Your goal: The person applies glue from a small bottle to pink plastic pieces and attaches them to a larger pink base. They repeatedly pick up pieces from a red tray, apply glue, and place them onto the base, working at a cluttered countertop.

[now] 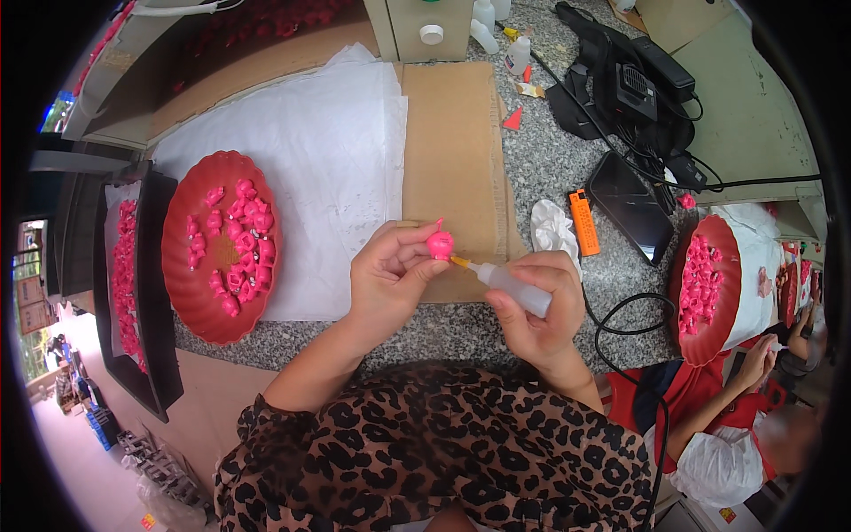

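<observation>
Between the thumb and fingers of my left hand (394, 266) is a small pink figurine (440, 245), held above the brown cardboard. My right hand (542, 306) grips a translucent squeeze bottle (516, 288), tilted so its thin yellowish nozzle points at the figurine's lower side. The nozzle tip is at or very near the figurine; I cannot tell whether they touch. To the left, a scalloped red tray (177, 266) holds many similar pink figurines, spread loosely. A thin stick-like thing shows beside my left fingers, partly hidden.
White paper (328, 177) and cardboard (452, 133) cover the granite table. A black bin (160, 310) of pink pieces stands far left. At right lie an orange lighter-like item (583, 222), crumpled tissue (551, 226), a dark phone (629, 204), cables and another red tray (731, 293). A co-worker sits right.
</observation>
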Demonstrator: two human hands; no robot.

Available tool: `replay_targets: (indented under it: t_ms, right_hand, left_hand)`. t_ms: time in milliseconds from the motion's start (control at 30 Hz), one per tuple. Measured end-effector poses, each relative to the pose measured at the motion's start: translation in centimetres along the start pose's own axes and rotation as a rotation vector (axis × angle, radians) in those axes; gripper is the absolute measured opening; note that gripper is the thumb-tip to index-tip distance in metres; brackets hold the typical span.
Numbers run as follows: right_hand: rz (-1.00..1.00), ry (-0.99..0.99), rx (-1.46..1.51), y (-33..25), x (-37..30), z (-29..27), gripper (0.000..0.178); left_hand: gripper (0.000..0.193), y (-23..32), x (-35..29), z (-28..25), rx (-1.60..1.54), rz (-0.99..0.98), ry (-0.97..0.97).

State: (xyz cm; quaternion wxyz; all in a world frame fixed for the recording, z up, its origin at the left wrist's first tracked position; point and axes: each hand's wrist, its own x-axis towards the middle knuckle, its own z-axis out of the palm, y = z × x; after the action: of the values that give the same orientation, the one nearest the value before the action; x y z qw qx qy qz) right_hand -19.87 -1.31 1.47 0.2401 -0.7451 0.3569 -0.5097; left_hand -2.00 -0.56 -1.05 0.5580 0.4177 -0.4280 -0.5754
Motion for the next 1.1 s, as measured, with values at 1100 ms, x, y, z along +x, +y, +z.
replay_targets:
  t_ms: [1100]
  right_hand:
    - [0.380, 0.175, 0.465, 0.3, -1.0, 0.6, 0.022]
  left_hand:
    - [0.027, 0.1, 0.3, -0.5, -0.297, -0.187, -0.053]
